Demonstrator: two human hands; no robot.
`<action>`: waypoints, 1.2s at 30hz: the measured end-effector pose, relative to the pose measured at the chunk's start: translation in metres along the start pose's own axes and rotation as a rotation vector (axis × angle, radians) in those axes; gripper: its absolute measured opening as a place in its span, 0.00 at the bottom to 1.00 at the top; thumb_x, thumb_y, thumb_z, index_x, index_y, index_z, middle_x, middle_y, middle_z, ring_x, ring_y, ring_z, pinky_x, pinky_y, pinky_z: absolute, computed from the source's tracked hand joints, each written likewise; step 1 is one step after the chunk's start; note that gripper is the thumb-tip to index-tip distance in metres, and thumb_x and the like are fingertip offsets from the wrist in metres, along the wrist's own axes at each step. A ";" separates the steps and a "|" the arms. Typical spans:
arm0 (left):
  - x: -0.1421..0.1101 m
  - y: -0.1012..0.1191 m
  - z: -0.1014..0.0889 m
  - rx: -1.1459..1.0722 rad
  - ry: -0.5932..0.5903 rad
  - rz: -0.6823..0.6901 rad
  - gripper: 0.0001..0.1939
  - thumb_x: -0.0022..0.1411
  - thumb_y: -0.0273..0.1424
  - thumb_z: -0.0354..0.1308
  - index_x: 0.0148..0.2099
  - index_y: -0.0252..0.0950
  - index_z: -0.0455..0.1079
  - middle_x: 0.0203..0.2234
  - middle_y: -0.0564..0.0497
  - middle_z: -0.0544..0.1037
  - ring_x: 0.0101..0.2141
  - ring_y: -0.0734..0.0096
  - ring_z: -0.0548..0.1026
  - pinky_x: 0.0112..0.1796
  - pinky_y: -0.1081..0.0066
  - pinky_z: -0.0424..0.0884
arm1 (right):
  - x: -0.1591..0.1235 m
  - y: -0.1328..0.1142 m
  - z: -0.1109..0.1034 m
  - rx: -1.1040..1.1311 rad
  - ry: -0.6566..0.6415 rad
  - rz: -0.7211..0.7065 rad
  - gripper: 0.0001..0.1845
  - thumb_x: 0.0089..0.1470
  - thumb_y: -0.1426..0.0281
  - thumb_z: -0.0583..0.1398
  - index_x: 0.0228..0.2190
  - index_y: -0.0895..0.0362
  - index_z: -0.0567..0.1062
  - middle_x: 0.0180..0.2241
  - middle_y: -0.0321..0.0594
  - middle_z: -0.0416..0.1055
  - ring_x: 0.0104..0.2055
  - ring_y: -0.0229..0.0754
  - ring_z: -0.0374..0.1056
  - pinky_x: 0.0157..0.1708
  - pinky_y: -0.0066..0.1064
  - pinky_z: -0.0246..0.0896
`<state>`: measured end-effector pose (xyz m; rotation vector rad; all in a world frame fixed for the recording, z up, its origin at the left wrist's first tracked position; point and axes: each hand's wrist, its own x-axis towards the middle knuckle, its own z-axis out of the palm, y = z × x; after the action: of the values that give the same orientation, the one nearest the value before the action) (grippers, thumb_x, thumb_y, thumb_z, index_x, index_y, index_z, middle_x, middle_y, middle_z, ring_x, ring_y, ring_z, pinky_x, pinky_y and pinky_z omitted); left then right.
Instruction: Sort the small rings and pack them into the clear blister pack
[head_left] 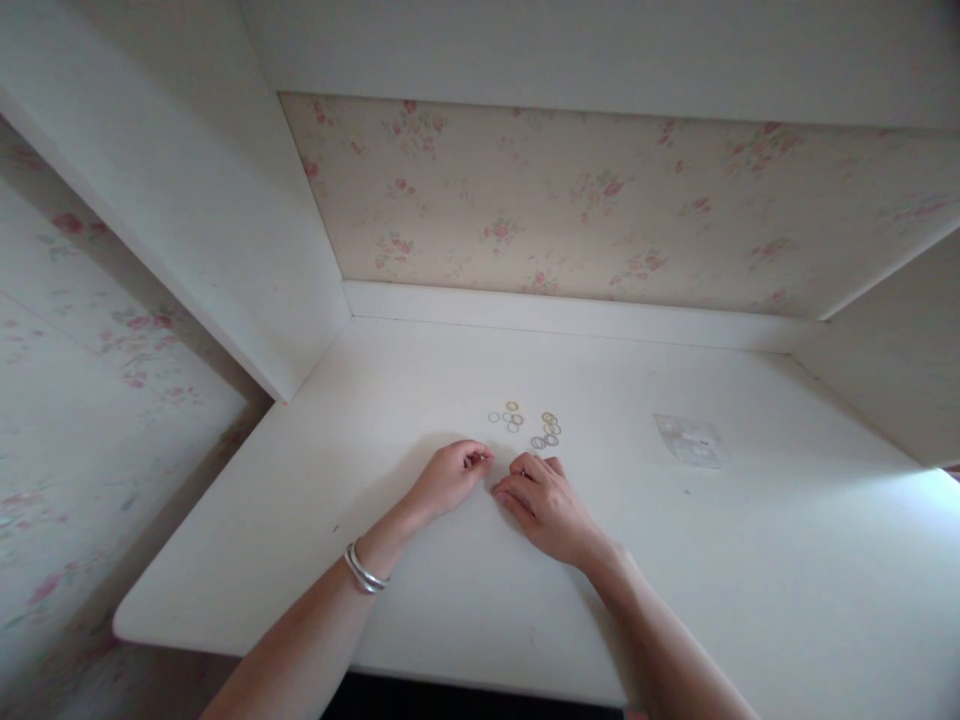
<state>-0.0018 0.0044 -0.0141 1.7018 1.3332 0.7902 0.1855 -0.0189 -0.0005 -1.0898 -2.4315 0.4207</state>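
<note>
My left hand (452,475) rests near the middle of the white desk with its fingers pinched together; whatever is between the fingertips is too small to make out. Close by on the right, my right hand (547,505) has curled fingers lowered to the desktop, and what they hold, if anything, is hidden. Just beyond the hands lie several thin rings in gold and silver tones. One loose group of rings (513,407) is beyond the gap between my hands. Another group of rings (550,418) lies beyond my right hand, some overlapping.
A clear plastic bag (688,441) lies flat on the white desk (420,370) to the right. White panels (300,230) stand at the desk's left and right, with floral wallpaper (555,200) behind. A small dark speck (336,528) is at the left.
</note>
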 end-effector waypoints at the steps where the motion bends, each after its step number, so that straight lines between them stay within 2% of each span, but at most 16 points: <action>1: 0.000 0.000 0.000 0.002 -0.002 0.003 0.11 0.59 0.33 0.51 0.40 0.36 0.74 0.36 0.50 0.78 0.37 0.69 0.74 0.40 0.71 0.67 | 0.000 0.001 0.000 0.017 0.032 0.003 0.10 0.59 0.70 0.53 0.32 0.56 0.74 0.34 0.40 0.66 0.38 0.40 0.62 0.41 0.35 0.51; 5: -0.001 -0.001 0.001 0.043 0.002 0.003 0.12 0.59 0.34 0.51 0.39 0.36 0.74 0.34 0.50 0.78 0.35 0.69 0.74 0.38 0.72 0.67 | 0.000 0.011 -0.002 0.085 0.272 0.081 0.09 0.58 0.68 0.54 0.32 0.55 0.74 0.33 0.40 0.65 0.38 0.40 0.62 0.40 0.35 0.54; 8: 0.001 -0.001 0.005 0.060 0.039 -0.008 0.12 0.60 0.34 0.50 0.39 0.36 0.74 0.33 0.51 0.78 0.34 0.70 0.74 0.37 0.73 0.67 | 0.001 0.022 -0.002 0.163 0.459 0.231 0.10 0.57 0.66 0.55 0.30 0.55 0.74 0.32 0.40 0.65 0.34 0.39 0.63 0.31 0.30 0.56; 11: 0.007 0.001 0.012 0.067 0.059 -0.018 0.13 0.60 0.34 0.50 0.39 0.36 0.74 0.32 0.51 0.78 0.32 0.71 0.74 0.35 0.73 0.67 | 0.003 0.034 0.000 0.219 0.550 0.379 0.11 0.56 0.64 0.56 0.29 0.55 0.74 0.28 0.37 0.65 0.27 0.36 0.59 0.24 0.27 0.53; 15: 0.022 0.011 0.019 0.245 0.080 0.048 0.11 0.60 0.33 0.50 0.38 0.37 0.73 0.32 0.50 0.77 0.33 0.71 0.73 0.36 0.73 0.67 | 0.007 0.050 0.004 0.273 0.634 0.500 0.14 0.55 0.61 0.56 0.27 0.56 0.75 0.24 0.35 0.64 0.24 0.35 0.57 0.25 0.28 0.53; 21: 0.049 0.026 0.024 0.529 0.103 0.116 0.11 0.62 0.33 0.50 0.44 0.41 0.71 0.40 0.50 0.73 0.37 0.69 0.73 0.39 0.71 0.66 | 0.009 0.063 0.005 0.349 0.689 0.573 0.16 0.54 0.58 0.56 0.28 0.56 0.76 0.24 0.35 0.64 0.24 0.36 0.58 0.26 0.29 0.53; 26: 0.068 0.030 0.031 0.682 0.049 0.146 0.10 0.63 0.35 0.50 0.42 0.41 0.71 0.40 0.49 0.71 0.38 0.68 0.72 0.37 0.71 0.65 | 0.010 0.063 0.004 0.361 0.673 0.547 0.18 0.55 0.57 0.54 0.28 0.57 0.76 0.23 0.35 0.63 0.24 0.36 0.58 0.26 0.29 0.53; 32: 0.077 0.028 0.039 0.746 0.044 0.160 0.13 0.65 0.34 0.46 0.36 0.38 0.71 0.38 0.48 0.70 0.36 0.68 0.72 0.36 0.70 0.65 | 0.012 0.062 0.002 0.383 0.651 0.514 0.15 0.54 0.60 0.55 0.28 0.56 0.76 0.23 0.35 0.64 0.25 0.35 0.59 0.27 0.28 0.54; 36: 0.080 0.024 0.039 0.655 0.079 0.167 0.12 0.65 0.34 0.47 0.37 0.39 0.72 0.37 0.49 0.70 0.37 0.70 0.72 0.38 0.71 0.66 | 0.012 0.062 0.002 0.386 0.646 0.514 0.15 0.54 0.60 0.55 0.28 0.56 0.77 0.23 0.35 0.64 0.25 0.36 0.59 0.27 0.28 0.54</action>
<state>0.0624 0.0704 -0.0121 2.3316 1.6341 0.5403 0.2163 0.0305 -0.0262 -1.3940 -1.4331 0.5600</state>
